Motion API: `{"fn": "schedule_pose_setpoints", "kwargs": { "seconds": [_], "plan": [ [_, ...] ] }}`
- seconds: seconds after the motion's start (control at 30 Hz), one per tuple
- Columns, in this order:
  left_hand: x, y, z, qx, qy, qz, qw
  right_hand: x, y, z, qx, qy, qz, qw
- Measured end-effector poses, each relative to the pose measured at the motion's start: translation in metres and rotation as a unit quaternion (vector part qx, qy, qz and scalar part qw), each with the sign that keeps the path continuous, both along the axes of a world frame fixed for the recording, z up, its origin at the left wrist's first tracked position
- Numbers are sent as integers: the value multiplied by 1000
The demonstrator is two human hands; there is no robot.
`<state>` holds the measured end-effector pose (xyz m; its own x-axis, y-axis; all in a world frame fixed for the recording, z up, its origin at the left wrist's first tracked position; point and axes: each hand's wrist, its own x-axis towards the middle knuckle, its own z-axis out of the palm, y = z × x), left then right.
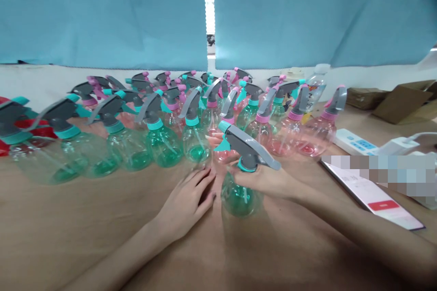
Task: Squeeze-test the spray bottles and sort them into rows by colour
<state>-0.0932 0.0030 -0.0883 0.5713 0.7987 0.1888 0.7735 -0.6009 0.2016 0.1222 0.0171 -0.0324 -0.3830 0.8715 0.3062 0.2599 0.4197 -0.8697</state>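
My right hand point(254, 177) is wrapped round the neck of a green spray bottle point(244, 200), just under its teal collar. The bottle stands upright at the front, its grey trigger head with a teal nozzle pointing left. Flat on the table beside it lies my left hand point(191, 198), fingers stretched forward and nothing in them. Behind both hands stand rows of similar bottles: green ones such as this spray bottle with a teal collar point(165, 150) to the left, and pink ones such as this spray bottle with a pink collar point(312, 136) to the right.
On the right lie a phone point(368, 191) with a lit screen and a white power strip point(355, 141) with a charger plugged in. Brown cardboard point(403, 104) and a clear drinks bottle point(316, 84) are behind. Blue curtains point(102, 13) hang at the back.
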Motion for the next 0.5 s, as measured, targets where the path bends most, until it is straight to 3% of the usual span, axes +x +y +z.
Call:
{"fn": "schedule_pose_setpoints", "kwargs": {
  "seconds": [0.33,0.5],
  "plan": [
    [1,0,0,6,-14,-6,1000,4,5,-6,13,32,40,999],
    [4,-2,6,-16,-9,-11,1000,7,1,1,6,17,42,999]
  ]
}}
